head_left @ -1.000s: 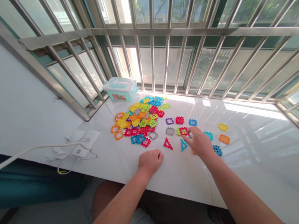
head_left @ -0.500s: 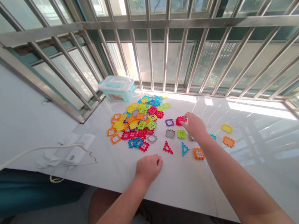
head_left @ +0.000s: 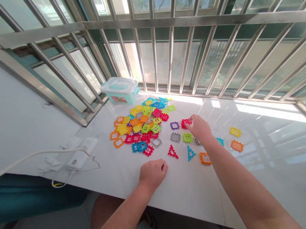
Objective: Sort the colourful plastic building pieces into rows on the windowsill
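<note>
My right hand [head_left: 200, 127] reaches over the white counter, its fingertips pinched at the edge of a red toothed square building tile [head_left: 186, 123]. Around it lie a purple frame tile [head_left: 174, 125], a grey tile [head_left: 175, 137], a lime green tile [head_left: 187, 137] and an orange window tile [head_left: 205, 158]. My forearm and hand partly cover a dark grey tile and a blue one. Curled into a fist, my left hand [head_left: 153, 174] rests nearer the front edge, with nothing visible in it. Beyond its knuckles are a red triangle [head_left: 172, 152] and a blue triangle [head_left: 191, 153].
A heap of mixed colour tiles [head_left: 139, 122] spreads left of centre, before a lidded turquoise box [head_left: 120, 90]. Yellow [head_left: 235, 131] and orange [head_left: 237, 145] tiles lie to the right. A power strip [head_left: 83, 153] with a white cable sits left. Metal window bars [head_left: 174, 55] stand behind.
The view has shifted very slightly, moving everything a little to the right. Both hands keep nearly the same pose, the right one still at the red tile.
</note>
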`<action>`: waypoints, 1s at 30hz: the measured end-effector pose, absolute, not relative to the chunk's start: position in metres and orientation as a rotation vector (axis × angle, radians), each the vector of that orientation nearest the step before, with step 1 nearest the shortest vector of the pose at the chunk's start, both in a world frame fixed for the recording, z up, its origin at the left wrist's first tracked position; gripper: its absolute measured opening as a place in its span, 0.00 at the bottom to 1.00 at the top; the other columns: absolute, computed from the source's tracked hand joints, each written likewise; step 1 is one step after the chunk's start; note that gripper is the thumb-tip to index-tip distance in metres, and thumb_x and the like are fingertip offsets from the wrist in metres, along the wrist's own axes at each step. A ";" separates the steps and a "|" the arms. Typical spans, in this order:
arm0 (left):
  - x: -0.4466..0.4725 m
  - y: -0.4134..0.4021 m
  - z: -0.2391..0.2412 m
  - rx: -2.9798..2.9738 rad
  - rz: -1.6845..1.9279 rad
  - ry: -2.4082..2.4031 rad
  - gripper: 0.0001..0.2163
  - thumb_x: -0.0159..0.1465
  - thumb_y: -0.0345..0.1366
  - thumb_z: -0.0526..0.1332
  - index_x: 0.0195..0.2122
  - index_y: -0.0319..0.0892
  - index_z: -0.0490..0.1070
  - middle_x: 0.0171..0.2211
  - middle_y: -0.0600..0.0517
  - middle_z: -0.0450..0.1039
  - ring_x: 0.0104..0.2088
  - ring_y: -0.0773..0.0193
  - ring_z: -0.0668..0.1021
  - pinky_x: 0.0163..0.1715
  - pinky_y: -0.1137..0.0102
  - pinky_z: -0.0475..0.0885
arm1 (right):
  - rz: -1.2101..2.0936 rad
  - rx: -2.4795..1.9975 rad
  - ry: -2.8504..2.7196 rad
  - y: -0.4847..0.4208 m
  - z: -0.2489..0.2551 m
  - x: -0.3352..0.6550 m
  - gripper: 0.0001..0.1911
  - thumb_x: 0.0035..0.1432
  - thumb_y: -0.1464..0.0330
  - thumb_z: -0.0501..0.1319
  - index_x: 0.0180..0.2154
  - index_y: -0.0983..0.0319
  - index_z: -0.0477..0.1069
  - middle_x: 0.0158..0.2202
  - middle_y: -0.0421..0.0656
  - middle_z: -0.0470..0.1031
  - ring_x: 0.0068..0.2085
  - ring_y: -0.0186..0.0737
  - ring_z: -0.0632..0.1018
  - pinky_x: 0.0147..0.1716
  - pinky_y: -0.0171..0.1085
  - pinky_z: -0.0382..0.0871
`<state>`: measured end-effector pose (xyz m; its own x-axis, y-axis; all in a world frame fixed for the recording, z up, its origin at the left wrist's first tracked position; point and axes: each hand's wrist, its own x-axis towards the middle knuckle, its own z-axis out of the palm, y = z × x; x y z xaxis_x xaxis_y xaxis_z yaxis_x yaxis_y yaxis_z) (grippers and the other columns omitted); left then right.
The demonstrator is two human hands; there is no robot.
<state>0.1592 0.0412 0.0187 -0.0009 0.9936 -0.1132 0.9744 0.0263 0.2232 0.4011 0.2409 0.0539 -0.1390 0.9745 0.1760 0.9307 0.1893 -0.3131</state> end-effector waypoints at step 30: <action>0.158 0.041 0.016 2.048 0.160 2.048 0.19 0.73 0.44 0.50 0.34 0.47 0.79 0.33 0.48 0.82 0.34 0.59 0.80 0.31 0.68 0.61 | 0.355 -1.586 -2.668 0.299 0.055 0.406 0.31 0.51 0.63 0.74 0.55 0.53 0.69 0.47 0.42 0.80 0.45 0.46 0.79 0.36 0.37 0.64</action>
